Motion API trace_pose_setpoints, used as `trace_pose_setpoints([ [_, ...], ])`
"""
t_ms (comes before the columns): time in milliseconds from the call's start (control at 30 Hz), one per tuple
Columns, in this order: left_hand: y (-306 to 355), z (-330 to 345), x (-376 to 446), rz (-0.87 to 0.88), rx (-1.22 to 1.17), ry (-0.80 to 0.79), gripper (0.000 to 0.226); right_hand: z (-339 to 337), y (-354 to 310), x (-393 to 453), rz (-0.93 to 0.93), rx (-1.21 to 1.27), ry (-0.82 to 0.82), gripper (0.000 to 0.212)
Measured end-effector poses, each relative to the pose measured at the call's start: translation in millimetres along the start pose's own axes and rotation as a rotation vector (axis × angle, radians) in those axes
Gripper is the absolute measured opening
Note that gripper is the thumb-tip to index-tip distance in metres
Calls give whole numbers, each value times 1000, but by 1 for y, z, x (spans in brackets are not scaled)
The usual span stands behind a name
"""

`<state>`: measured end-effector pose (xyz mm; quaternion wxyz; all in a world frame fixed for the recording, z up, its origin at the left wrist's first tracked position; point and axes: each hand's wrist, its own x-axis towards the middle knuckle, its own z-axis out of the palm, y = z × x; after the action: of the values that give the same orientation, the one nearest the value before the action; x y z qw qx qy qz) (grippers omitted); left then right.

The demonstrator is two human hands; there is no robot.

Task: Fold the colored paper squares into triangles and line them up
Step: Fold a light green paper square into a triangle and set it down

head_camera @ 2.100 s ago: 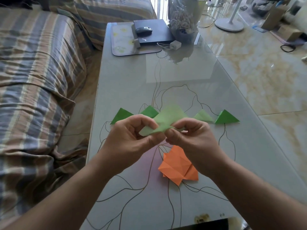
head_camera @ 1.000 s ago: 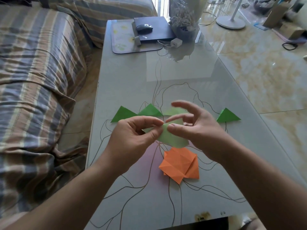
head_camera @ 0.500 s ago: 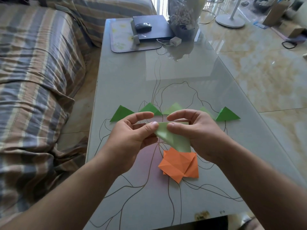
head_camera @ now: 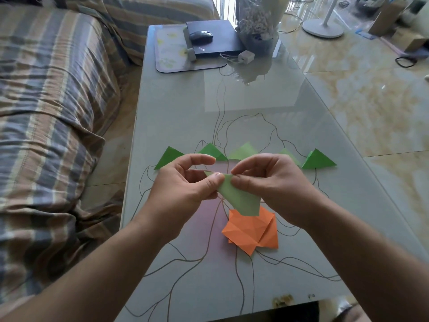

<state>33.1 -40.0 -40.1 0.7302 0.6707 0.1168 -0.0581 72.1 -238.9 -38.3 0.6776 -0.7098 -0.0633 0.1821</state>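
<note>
I pinch the pale green paper [head_camera: 241, 197] between both hands, just above the table [head_camera: 267, 117]. My left hand [head_camera: 183, 187] grips its upper edge with the thumb pressed on the near face and the index finger curled over the top. My right hand [head_camera: 269, 182] grips the same edge just beside it, thumb tip nearly touching my left thumb, fingers bent behind the sheet. The paper hangs down from the pinch toward 5 o'clock, its lower corner overlapping my view of the orange papers [head_camera: 251, 231].

Those orange papers lie in a small creased stack on the table at 6 o'clock from my grip, between my forearms.

At 12 o'clock from my hands a row of 5 green triangles runs from 9 o'clock to 3 o'clock across the table: a dark green triangle [head_camera: 168, 156] at the left end, a second dark one [head_camera: 212, 151] partly behind my left index finger, a pale triangle [head_camera: 243, 151] in the middle, another pale one [head_camera: 286, 153] mostly hidden by my right hand, and a dark triangle [head_camera: 318, 160] at the right end.

Far off at 12 o'clock sit a mouse pad [head_camera: 169, 56], a black box [head_camera: 220, 40] with a mouse [head_camera: 200, 36] on it, a white charger [head_camera: 246, 56] and a wrapped bouquet [head_camera: 257, 22]. A striped sofa [head_camera: 53, 101] runs along the 9 o'clock side.
</note>
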Motion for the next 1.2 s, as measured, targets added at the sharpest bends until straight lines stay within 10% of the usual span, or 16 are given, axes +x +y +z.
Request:
trace_pose_setpoints([
  [1200,2,2,3,-94,-92,4,28,3,5,3,-51,-178,62,6],
])
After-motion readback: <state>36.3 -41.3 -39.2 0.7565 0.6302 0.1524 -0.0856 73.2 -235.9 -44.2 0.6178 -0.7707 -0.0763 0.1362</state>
